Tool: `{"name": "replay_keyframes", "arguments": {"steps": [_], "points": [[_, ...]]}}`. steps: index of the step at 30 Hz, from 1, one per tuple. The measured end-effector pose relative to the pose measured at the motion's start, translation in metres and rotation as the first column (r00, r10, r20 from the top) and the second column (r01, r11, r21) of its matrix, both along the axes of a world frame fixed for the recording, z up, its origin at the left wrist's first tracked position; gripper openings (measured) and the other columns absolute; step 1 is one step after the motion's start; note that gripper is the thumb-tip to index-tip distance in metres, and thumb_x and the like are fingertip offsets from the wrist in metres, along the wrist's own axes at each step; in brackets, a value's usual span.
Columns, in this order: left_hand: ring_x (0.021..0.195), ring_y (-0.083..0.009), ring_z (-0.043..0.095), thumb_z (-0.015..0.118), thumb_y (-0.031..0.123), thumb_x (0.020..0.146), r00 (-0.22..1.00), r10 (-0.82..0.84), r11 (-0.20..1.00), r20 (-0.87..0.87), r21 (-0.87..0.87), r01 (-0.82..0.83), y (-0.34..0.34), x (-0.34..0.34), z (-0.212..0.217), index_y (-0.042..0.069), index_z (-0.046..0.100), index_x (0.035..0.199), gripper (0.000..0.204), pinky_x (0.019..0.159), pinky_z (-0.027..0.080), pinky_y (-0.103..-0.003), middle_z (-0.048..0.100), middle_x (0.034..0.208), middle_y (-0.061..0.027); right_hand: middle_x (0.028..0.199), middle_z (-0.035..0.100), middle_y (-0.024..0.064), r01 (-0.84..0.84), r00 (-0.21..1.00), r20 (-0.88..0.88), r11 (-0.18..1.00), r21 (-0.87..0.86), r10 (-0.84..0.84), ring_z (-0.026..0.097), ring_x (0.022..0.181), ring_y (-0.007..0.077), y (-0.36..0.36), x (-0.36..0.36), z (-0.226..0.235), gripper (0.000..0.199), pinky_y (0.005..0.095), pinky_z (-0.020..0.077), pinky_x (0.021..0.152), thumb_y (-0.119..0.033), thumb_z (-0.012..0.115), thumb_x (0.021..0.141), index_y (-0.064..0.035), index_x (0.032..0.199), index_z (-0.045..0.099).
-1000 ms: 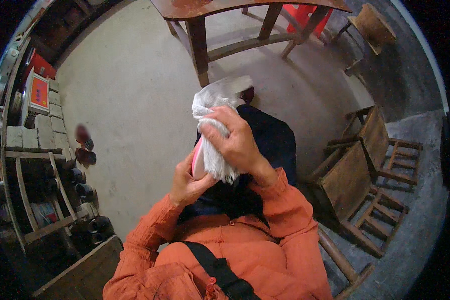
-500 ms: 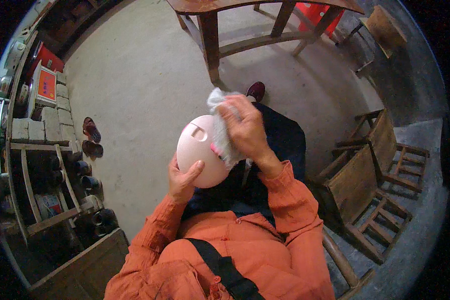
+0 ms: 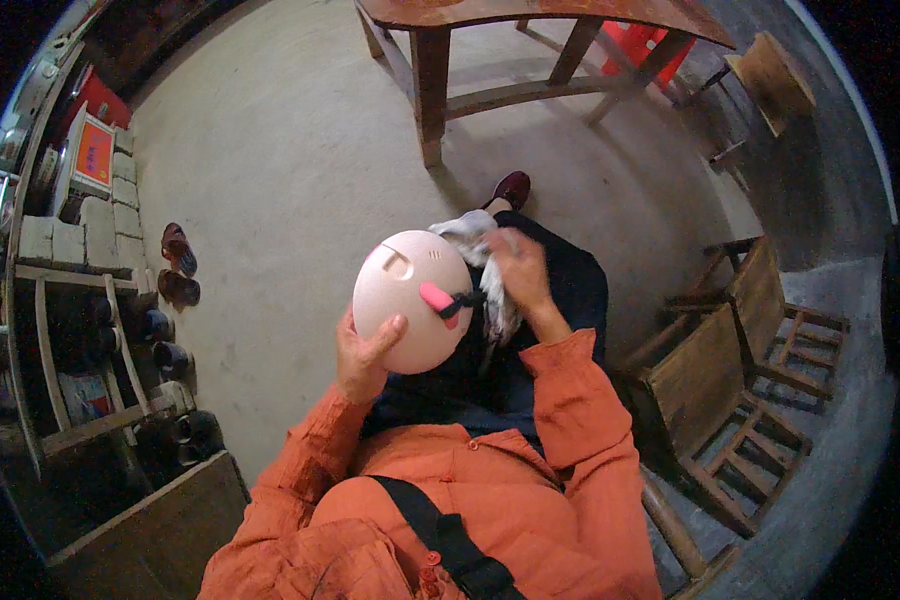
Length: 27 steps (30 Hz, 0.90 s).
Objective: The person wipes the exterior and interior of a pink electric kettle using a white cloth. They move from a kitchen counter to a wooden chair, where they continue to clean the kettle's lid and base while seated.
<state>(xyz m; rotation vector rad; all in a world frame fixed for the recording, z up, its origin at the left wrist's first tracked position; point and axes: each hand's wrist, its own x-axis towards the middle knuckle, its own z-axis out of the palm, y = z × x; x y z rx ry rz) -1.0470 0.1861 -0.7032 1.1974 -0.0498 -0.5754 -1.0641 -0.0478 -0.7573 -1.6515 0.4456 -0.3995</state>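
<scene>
My left hand (image 3: 363, 355) grips the lower left rim of a pale pink, oval plastic object (image 3: 395, 310), thumb across its face. That face has a small recessed notch near the top, short slits beside it, and a bright pink part (image 3: 435, 297) with a black piece sticking out to the right. What kind of thing it is I cannot make out. To its right, my right hand (image 3: 520, 270), a little blurred, is closed on a crumpled whitish-grey cloth (image 3: 500, 315). The cloth hangs down over my dark trouser leg (image 3: 570, 270), beside the pink object.
A wooden table (image 3: 430, 95) stands ahead, with a red item (image 3: 645, 55) beyond its legs. Wooden chairs (image 3: 695, 370) are at the right. On the left are a shoe rack (image 3: 100, 435) with several shoes and a pair of brown shoes (image 3: 178, 250) on the concrete floor.
My right hand and the cloth have moved right and down, off the pink object's face. Its bright pink part and black piece now show. My left hand keeps its hold.
</scene>
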Motion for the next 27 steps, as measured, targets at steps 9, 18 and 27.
{"name": "replay_keyframes", "arguments": {"steps": [9, 18, 27], "points": [[0.097, -0.0168, 0.059, 0.073, 0.017, 0.077, 0.985, -0.1, 0.993, 0.144, 0.07, 0.091, -0.007, 0.001, -0.011, -0.002, 0.051, 0.121, 0.053, 0.086, 0.048, -0.032, 0.061, 0.109, -0.009, 0.103, 0.058, 0.016, -0.142, 0.881, 0.178, 0.606, -0.783, 0.437, 0.053, 0.097, 0.035, 0.071, 0.013, 0.112, 0.03, 0.0462, 0.0422, 0.085, -0.034, 0.057, 0.086, -0.0111, 0.104, 0.066], [0.098, -0.0186, 0.059, 0.072, 0.014, 0.078, 0.998, -0.036, 0.999, 0.048, -0.01, 0.037, -0.003, -0.004, -0.004, -0.001, 0.05, 0.123, 0.052, 0.088, 0.047, -0.033, 0.061, 0.111, -0.0103, 0.093, 0.065, 0.016, -0.101, 0.991, -0.124, 0.901, -0.422, 0.053, 0.061, 0.088, 0.0293, -0.013, 0.011, 0.012, 0.026, 0.0338, 0.0475, 0.078, -0.024, 0.062, 0.086, -0.0077, 0.104, 0.069], [0.099, -0.0202, 0.059, 0.071, 0.017, 0.079, 0.999, -0.009, 0.997, -0.034, -0.082, 0.007, -0.003, 0.002, -0.007, -0.001, 0.049, 0.123, 0.052, 0.088, 0.048, -0.035, 0.06, 0.112, -0.0122, 0.088, 0.064, 0.0004, 0.092, 0.988, 0.151, 0.917, -0.389, -0.035, 0.058, 0.084, 0.0096, -0.042, -0.004, 0.093, 0.021, 0.0237, 0.0443, 0.078, -0.004, 0.066, 0.081, -0.0059, 0.102, 0.07]]}}
